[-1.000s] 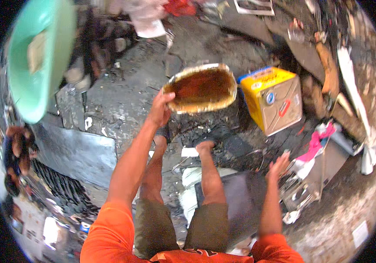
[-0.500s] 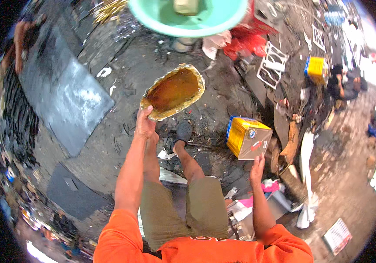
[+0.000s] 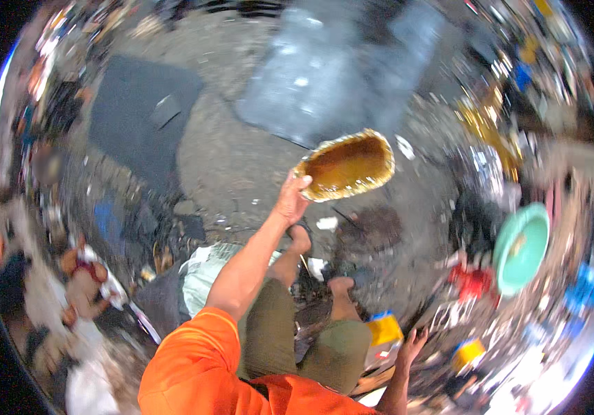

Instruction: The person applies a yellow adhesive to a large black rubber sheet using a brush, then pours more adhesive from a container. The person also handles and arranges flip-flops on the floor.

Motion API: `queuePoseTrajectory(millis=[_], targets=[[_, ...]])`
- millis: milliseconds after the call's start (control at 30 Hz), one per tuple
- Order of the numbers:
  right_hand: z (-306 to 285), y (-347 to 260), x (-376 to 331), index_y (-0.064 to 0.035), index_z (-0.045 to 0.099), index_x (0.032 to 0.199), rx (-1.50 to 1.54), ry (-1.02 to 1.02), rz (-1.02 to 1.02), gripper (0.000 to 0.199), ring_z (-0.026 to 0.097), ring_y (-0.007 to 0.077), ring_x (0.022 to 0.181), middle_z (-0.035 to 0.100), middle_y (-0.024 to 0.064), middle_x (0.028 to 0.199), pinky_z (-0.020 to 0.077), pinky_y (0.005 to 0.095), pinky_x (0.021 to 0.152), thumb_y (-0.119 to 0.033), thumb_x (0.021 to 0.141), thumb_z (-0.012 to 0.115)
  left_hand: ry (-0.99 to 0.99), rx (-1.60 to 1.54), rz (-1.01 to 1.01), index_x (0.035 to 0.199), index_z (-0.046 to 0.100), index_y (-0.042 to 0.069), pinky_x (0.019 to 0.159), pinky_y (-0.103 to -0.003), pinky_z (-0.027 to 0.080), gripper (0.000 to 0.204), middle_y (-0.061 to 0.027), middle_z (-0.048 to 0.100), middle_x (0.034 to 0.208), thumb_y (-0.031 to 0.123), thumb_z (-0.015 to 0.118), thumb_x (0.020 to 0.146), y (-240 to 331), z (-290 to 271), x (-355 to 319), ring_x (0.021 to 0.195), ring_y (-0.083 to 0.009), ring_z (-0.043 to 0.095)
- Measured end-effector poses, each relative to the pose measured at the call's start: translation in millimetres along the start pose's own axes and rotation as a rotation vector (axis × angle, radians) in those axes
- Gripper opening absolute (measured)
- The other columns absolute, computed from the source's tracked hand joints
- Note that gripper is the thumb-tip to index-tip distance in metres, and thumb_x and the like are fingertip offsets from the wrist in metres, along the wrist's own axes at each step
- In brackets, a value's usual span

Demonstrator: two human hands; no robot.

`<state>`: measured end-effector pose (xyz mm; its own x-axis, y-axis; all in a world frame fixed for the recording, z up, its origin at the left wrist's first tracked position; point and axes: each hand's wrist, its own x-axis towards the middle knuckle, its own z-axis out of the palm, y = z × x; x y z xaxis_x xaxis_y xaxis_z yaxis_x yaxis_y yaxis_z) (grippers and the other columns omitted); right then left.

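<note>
- The left hand [image 3: 291, 199] holds the oval amber container [image 3: 349, 167], grip pinching its rim.
- The right hand [image 3: 411, 347], grip spread, hangs near the yellow tin [image 3: 385, 330].

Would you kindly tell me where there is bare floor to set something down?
The most open patch is the ground between the dark mat and the shiny grey sheet, left of the brown tray in the left hand. It is crowded around the green basin and near the right hand, beside the yellow tin.
</note>
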<state>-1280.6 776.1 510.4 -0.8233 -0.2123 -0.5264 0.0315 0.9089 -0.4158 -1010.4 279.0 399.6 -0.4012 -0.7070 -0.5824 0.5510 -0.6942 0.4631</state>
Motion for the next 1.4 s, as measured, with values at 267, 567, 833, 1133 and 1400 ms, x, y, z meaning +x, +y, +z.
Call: queuePoseTrajectory(millis=[267, 567, 833, 1133, 1400], targets=[[113.1, -247.0, 81.4, 0.0049, 0.032, 0.142, -0.245, -0.186, -0.406, 0.065, 0.031, 0.0346, 0.137, 0.032, 0.0233, 0.148, 0.0241, 0.0422, 0.112, -0.035, 0.096, 0.054, 0.192, -0.209, 0.300, 0.132, 0.037, 0.015, 0.101, -0.044, 0.044, 0.058, -0.0055, 0.050, 0.128, 0.021, 0.065, 0.082, 234.8, -94.1, -12.8, 0.121, -0.0228, 0.049], [354.5, -482.2, 73.0, 0.0012, 0.042, 0.137, -0.459, -0.474, -0.919, 0.062, 0.041, 0.0377, 0.128, 0.045, 0.0232, 0.138, 0.0291, 0.0456, 0.109, -0.028, 0.088, 0.064, 0.402, -0.361, 0.642, 0.138, 0.041, 0.016, 0.096, -0.055, 0.047, 0.061, -0.0073, 0.052, 0.135, 0.038, 0.059, 0.084, 384.5, -191.2, -95.0, 0.120, -0.0293, 0.053], [580.5, -639.6, -80.3, -0.0024, 0.037, 0.141, -0.535, -0.793, -1.128, 0.062, 0.040, 0.0375, 0.129, 0.043, 0.0219, 0.140, 0.0315, 0.0454, 0.108, -0.020, 0.089, 0.065, 0.764, -0.513, 0.882, 0.140, 0.037, 0.011, 0.106, -0.064, 0.030, 0.068, -0.0137, 0.043, 0.141, 0.042, 0.058, 0.083, 460.2, -335.9, -182.6, 0.130, -0.0394, 0.039], [613.5, -583.3, -95.4, -0.0002, 0.030, 0.143, -0.526, -0.586, -1.002, 0.069, 0.045, 0.0378, 0.127, 0.041, 0.0239, 0.141, 0.0383, 0.0430, 0.104, -0.009, 0.085, 0.065, 0.788, -0.413, 0.790, 0.142, 0.037, 0.013, 0.103, -0.064, 0.035, 0.062, -0.0123, 0.046, 0.141, 0.039, 0.053, 0.088, 617.2, -468.5, -278.4, 0.128, -0.0383, 0.044], [656.4, -533.9, -249.7, 0.0053, 0.041, 0.132, -0.703, -0.454, -0.632, 0.071, 0.051, 0.0409, 0.118, 0.052, 0.0262, 0.126, 0.0418, 0.0442, 0.100, -0.013, 0.072, 0.074, 0.521, -0.165, 0.694, 0.143, 0.036, 0.013, 0.102, -0.062, 0.037, 0.066, -0.0104, 0.044, 0.143, 0.045, 0.047, 0.086, 850.0, -521.5, -241.2, 0.131, -0.0354, 0.042]])
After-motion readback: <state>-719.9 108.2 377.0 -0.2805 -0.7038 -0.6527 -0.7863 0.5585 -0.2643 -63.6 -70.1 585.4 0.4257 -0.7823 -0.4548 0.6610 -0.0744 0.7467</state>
